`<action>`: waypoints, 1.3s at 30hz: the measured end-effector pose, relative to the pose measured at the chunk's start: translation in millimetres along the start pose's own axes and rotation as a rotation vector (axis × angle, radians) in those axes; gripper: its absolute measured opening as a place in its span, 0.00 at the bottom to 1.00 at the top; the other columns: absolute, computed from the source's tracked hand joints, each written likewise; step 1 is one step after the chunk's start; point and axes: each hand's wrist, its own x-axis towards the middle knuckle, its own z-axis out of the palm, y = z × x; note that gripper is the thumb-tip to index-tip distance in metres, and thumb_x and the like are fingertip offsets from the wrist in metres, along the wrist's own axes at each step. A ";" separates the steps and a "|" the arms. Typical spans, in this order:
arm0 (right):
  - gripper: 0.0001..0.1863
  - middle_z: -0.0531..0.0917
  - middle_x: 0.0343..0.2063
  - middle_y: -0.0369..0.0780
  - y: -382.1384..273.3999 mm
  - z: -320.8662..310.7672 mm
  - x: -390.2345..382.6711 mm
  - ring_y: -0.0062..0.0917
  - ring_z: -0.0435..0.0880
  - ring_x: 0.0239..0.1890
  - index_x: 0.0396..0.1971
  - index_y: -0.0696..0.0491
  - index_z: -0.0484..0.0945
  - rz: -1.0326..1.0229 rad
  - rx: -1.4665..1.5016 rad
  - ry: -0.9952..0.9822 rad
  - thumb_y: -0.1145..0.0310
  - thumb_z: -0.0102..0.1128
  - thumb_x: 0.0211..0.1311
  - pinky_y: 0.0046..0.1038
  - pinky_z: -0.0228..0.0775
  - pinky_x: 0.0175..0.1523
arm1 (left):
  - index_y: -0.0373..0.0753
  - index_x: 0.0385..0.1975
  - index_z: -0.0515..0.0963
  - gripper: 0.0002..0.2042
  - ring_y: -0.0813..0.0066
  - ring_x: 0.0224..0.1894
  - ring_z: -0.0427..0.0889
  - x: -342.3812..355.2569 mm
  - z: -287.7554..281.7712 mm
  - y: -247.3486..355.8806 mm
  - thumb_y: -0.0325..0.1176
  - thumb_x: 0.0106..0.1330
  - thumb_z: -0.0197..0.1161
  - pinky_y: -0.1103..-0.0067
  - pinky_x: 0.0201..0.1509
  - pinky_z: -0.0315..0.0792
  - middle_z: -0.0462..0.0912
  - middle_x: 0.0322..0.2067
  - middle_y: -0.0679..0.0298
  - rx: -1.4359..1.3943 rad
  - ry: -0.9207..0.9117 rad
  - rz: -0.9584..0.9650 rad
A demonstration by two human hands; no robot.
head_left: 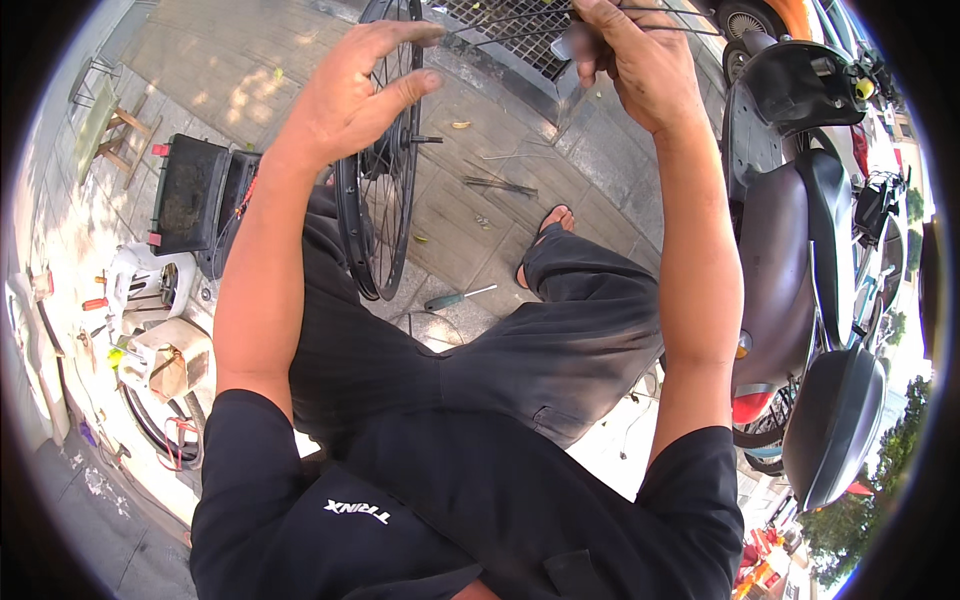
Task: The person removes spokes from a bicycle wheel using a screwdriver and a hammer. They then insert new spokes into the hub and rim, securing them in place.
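Observation:
A black bicycle wheel (352, 215) stands upright by my left leg, its hub axle pointing right. My left hand (360, 90) is beside the wheel's upper part, thumb and fingers apart, with nothing seen in its grip. At the top right, my right hand (645, 60) is closed around several thin black spokes (510, 20) that stick out on both sides. Their left ends run toward my left fingertips; whether they touch, I cannot tell. Something small and greyish at my right fingertips is too blurred to name.
More loose spokes (500, 186) lie on the paving beyond a green-handled screwdriver (446, 301). An open black toolbox (190, 195) and a white plastic stool (150, 280) are at left. Past my right arm stands a parked scooter (785, 260). A metal grate (515, 35) is ahead.

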 end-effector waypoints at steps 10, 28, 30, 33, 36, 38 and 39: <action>0.17 0.84 0.26 0.38 233.8 -151.8 133.7 0.17 0.82 0.23 0.42 0.62 0.85 0.269 -0.276 0.397 0.60 0.69 0.69 0.22 0.76 0.28 | 0.32 0.57 0.77 0.18 0.47 0.76 0.63 31.3 -5.8 -6.7 0.28 0.68 0.63 0.59 0.78 0.56 0.73 0.65 0.47 0.184 -0.036 -0.278; 0.16 0.88 0.23 0.42 538.8 -213.6 338.2 0.26 0.88 0.25 0.36 0.61 0.84 0.300 -0.325 0.428 0.61 0.61 0.70 0.28 0.79 0.38 | 0.38 0.62 0.76 0.20 0.29 0.70 0.65 103.1 19.9 -39.4 0.27 0.70 0.61 0.31 0.73 0.48 0.71 0.66 0.39 0.126 -0.007 -0.274; 0.15 0.88 0.23 0.42 556.0 -214.9 351.7 0.27 0.88 0.25 0.36 0.60 0.83 0.330 -0.350 0.377 0.61 0.61 0.70 0.29 0.79 0.39 | 0.38 0.62 0.76 0.19 0.32 0.69 0.67 110.1 33.9 -37.6 0.24 0.71 0.59 0.31 0.73 0.48 0.73 0.65 0.40 0.112 0.055 -0.284; 0.16 0.87 0.21 0.44 578.4 -214.6 361.7 0.30 0.89 0.27 0.36 0.62 0.82 0.316 -0.401 0.325 0.61 0.61 0.69 0.31 0.79 0.41 | 0.39 0.62 0.76 0.20 0.36 0.70 0.67 106.0 31.7 -32.2 0.23 0.70 0.59 0.32 0.74 0.48 0.74 0.65 0.43 0.148 0.047 -0.278; 0.17 0.87 0.20 0.45 587.2 -208.3 365.6 0.34 0.90 0.28 0.36 0.63 0.82 0.371 -0.375 0.310 0.60 0.61 0.68 0.32 0.80 0.42 | 0.41 0.63 0.76 0.21 0.38 0.72 0.65 110.8 41.4 -27.8 0.23 0.70 0.59 0.34 0.75 0.47 0.74 0.65 0.48 0.151 0.041 -0.295; 0.18 0.87 0.21 0.46 601.4 -209.4 365.5 0.37 0.90 0.30 0.36 0.63 0.81 0.357 -0.376 0.301 0.59 0.61 0.67 0.33 0.80 0.43 | 0.41 0.62 0.77 0.20 0.37 0.73 0.64 114.0 46.7 -24.7 0.23 0.70 0.59 0.33 0.75 0.47 0.73 0.65 0.49 0.146 0.045 -0.304; 0.18 0.87 0.21 0.46 608.0 -210.6 366.6 0.38 0.90 0.31 0.36 0.62 0.81 0.355 -0.397 0.308 0.59 0.61 0.67 0.34 0.80 0.43 | 0.41 0.62 0.77 0.20 0.37 0.73 0.63 115.2 49.8 -23.6 0.22 0.70 0.59 0.33 0.75 0.47 0.73 0.66 0.49 0.146 0.048 -0.304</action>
